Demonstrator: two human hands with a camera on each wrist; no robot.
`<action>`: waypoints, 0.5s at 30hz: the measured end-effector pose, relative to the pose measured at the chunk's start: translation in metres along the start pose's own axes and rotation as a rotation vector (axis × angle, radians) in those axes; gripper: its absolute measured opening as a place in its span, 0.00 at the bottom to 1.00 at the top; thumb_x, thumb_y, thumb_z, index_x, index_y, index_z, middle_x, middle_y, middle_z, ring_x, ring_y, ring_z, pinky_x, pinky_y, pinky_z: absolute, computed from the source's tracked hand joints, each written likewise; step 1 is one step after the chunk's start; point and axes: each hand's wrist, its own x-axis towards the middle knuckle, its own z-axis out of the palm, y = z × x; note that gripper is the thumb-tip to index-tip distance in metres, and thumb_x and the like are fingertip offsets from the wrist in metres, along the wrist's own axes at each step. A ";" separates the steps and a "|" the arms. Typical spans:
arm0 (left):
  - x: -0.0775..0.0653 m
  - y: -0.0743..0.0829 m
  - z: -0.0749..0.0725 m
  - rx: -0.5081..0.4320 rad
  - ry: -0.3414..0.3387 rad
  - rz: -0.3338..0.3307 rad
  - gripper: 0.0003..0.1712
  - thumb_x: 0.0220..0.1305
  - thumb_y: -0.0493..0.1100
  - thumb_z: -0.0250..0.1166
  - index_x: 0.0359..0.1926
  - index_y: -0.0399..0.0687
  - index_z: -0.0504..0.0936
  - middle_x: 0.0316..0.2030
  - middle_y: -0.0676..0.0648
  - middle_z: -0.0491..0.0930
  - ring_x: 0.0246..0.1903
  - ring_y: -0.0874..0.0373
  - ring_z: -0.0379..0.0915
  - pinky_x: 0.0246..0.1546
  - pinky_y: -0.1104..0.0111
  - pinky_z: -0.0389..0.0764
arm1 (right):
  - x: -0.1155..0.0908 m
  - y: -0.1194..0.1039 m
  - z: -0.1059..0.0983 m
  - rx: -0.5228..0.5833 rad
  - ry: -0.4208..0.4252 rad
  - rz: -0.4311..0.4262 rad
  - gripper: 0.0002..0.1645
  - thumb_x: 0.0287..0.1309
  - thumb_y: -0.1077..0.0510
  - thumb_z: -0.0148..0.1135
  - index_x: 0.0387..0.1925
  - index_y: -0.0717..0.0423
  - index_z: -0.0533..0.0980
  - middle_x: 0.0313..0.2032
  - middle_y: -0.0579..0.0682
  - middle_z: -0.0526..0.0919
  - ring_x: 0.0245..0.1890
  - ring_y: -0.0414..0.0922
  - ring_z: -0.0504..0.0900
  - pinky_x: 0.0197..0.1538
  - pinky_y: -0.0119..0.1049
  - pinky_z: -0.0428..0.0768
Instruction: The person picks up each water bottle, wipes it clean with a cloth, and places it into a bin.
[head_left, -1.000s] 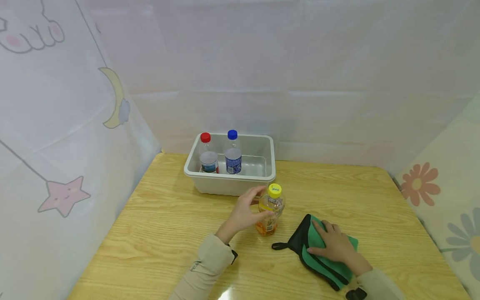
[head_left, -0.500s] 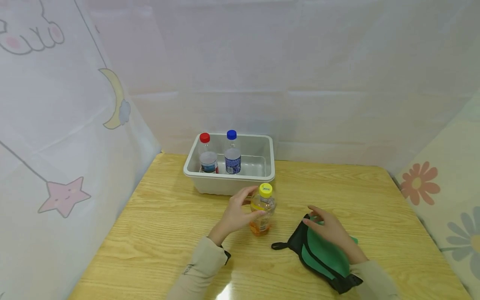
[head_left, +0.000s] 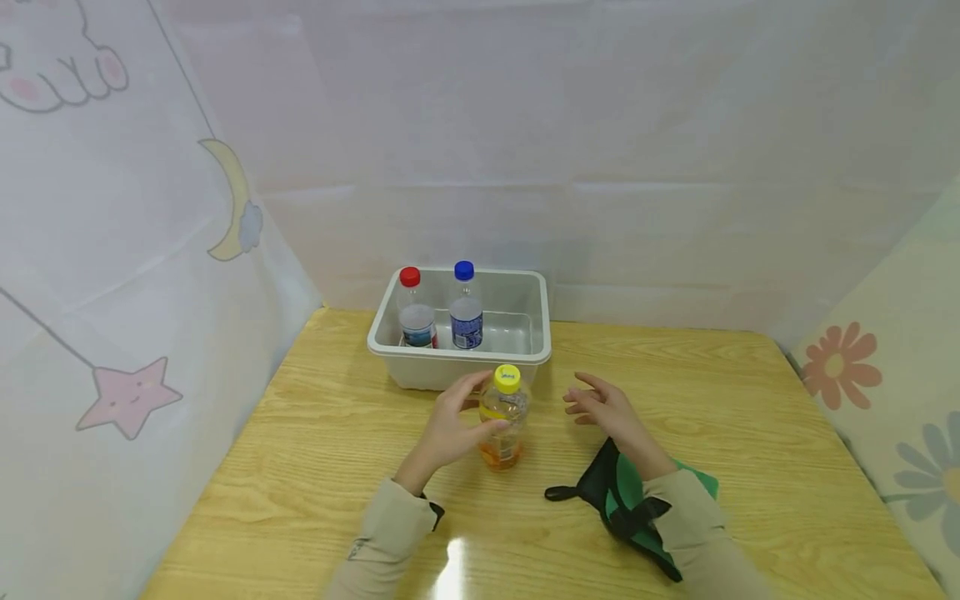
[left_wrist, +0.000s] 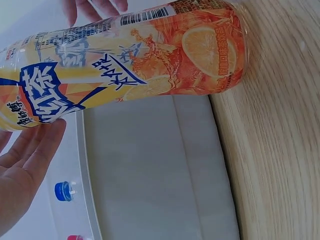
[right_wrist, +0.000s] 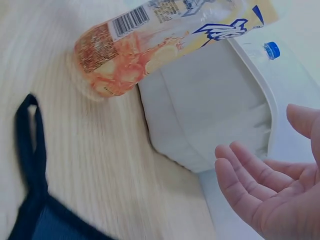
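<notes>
My left hand holds a bottle of orange iced tea with a yellow cap, its thumb in front and its fingers round the far left side. The bottle stands on the table just before the grey-white bin. Its orange-slice label fills much of the left wrist view. To the right of it my right hand hovers with fingers loosely bent and nothing in them, as the right wrist view also shows. Below the right forearm lies a folded green cloth with black edging and a black hanging loop, partly covered by the sleeve.
The grey-white plastic bin stands at the back of the wooden table. Inside its left half are a red-capped bottle and a blue-capped bottle, both upright. A white printed sheet hangs behind the table.
My left hand and the iced tea bottle have shifted left along the table. My right hand has lifted off the green cloth and moved forward and left towards the bottle.
</notes>
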 end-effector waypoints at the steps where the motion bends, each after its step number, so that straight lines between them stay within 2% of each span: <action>1: 0.000 0.000 -0.001 0.002 0.003 0.004 0.34 0.48 0.32 0.70 0.57 0.29 0.67 0.51 0.34 0.71 0.48 0.40 0.70 0.43 0.56 0.78 | 0.003 -0.001 0.002 0.018 0.003 0.004 0.37 0.66 0.50 0.49 0.66 0.67 0.50 0.50 0.70 0.73 0.44 0.57 0.78 0.45 0.45 0.79; 7: 0.000 -0.001 -0.007 0.009 0.015 0.015 0.34 0.48 0.33 0.70 0.57 0.28 0.67 0.51 0.34 0.71 0.49 0.38 0.69 0.43 0.57 0.78 | 0.024 -0.007 0.014 0.125 0.020 0.045 0.39 0.66 0.46 0.46 0.68 0.64 0.48 0.49 0.71 0.73 0.43 0.55 0.80 0.43 0.40 0.80; 11: 0.002 0.001 -0.011 0.014 0.024 0.037 0.34 0.47 0.32 0.70 0.56 0.27 0.67 0.50 0.33 0.72 0.48 0.38 0.70 0.42 0.56 0.78 | 0.035 -0.009 0.020 0.213 0.017 0.061 0.40 0.66 0.44 0.45 0.69 0.61 0.45 0.50 0.72 0.72 0.41 0.53 0.81 0.43 0.40 0.80; 15: 0.004 0.002 -0.014 0.017 0.023 0.050 0.35 0.46 0.31 0.71 0.56 0.26 0.67 0.50 0.32 0.71 0.47 0.37 0.70 0.42 0.57 0.79 | 0.043 -0.012 0.025 0.291 0.041 0.075 0.39 0.66 0.45 0.45 0.69 0.59 0.47 0.50 0.73 0.71 0.36 0.48 0.83 0.42 0.41 0.80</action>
